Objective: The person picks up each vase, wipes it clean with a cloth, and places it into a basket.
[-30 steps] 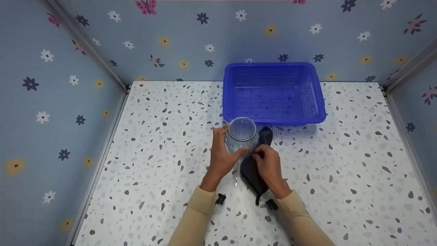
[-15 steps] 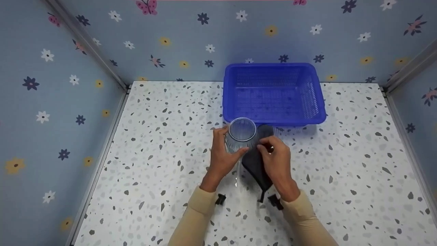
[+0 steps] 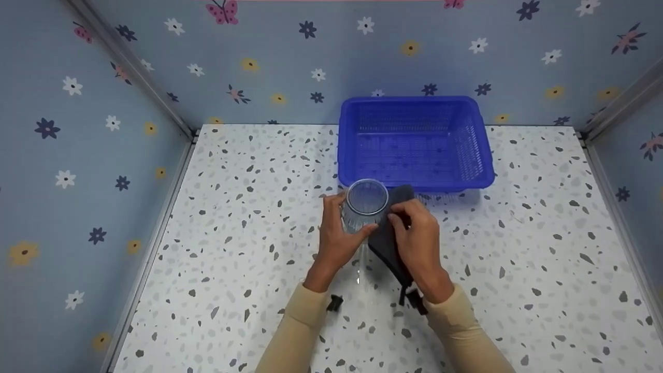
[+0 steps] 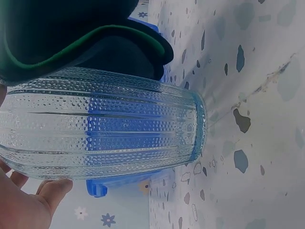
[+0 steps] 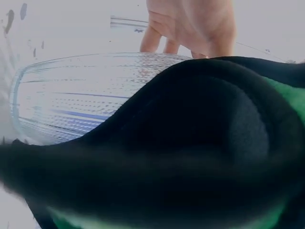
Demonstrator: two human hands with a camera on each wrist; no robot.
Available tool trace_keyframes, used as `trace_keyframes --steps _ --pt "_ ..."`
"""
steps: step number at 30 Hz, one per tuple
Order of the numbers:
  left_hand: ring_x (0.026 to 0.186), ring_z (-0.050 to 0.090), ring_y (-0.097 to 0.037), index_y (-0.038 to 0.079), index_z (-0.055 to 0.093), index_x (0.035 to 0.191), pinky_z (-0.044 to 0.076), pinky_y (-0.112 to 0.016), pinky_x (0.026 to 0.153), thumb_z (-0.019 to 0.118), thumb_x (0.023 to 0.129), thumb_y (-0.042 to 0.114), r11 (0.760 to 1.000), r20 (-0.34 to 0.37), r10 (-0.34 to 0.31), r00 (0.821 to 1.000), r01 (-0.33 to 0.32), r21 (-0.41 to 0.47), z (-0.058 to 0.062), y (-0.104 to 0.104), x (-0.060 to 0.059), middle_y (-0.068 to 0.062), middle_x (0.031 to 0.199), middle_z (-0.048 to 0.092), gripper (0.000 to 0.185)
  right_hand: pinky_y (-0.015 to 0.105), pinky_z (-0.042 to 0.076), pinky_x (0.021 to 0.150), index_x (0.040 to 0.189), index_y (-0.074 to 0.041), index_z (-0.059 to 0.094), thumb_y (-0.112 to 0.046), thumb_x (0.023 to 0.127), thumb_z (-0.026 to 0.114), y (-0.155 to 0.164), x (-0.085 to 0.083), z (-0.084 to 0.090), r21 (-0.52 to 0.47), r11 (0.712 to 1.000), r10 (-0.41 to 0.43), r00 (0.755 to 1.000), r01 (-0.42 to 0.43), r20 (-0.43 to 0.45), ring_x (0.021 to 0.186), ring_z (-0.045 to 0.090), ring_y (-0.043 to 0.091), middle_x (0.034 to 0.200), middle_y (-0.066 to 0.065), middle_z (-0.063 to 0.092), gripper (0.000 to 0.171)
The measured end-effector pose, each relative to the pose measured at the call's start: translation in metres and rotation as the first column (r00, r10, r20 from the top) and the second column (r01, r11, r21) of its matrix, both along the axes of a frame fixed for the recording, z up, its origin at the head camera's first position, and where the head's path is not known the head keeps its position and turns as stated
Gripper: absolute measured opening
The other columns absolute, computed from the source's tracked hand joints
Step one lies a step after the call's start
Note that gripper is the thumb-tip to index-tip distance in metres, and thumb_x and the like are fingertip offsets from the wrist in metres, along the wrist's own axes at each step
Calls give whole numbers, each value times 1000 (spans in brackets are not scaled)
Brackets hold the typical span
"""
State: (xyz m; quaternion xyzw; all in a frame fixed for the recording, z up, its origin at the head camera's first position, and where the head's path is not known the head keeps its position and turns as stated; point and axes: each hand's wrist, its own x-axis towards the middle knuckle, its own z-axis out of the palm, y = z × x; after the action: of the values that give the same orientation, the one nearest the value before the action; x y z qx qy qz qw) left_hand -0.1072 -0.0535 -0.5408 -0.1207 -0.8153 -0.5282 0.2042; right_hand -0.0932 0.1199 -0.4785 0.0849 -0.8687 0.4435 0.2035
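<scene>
Speckled white tabletop (image 3: 248,217), walled by blue flowered panels (image 3: 88,129). Blue basket (image 3: 414,142) at the back, right of centre. Just in front of it, touching or nearly so, a ribbed clear glass (image 3: 365,206), upright on the table. Left hand (image 3: 336,238) wrapped round the glass, thumb on the near side, fingers curled behind. Right hand (image 3: 417,238) clutching a dark cloth (image 3: 389,243), pressed against the right side of the glass. Green edging on the cloth, seen from the wrist views.
</scene>
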Motion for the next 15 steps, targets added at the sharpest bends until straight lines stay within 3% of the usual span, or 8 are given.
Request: trace_keyframes --steps 7,15 --pt "132 55 -28 5 47 145 50 -49 106 87 87 51 1000 17 -7 1000 7 18 0 -1 0 -14 138 50 84 42 54 70 95 2 73 10 91 76 5 1 -19 -4 1000 3 1000 -3 28 80 66 27 92 15 70 9" --pt "133 54 -29 5 46 147 50 -50 106 78 88 64 1000 21 -13 1000 13 16 0 0 0 -15 138 49 89 51 57 78 92 1 71 13 89 75 8 -5 -68 31 999 14 984 -20 178 87 71 35 91 17 72 12"
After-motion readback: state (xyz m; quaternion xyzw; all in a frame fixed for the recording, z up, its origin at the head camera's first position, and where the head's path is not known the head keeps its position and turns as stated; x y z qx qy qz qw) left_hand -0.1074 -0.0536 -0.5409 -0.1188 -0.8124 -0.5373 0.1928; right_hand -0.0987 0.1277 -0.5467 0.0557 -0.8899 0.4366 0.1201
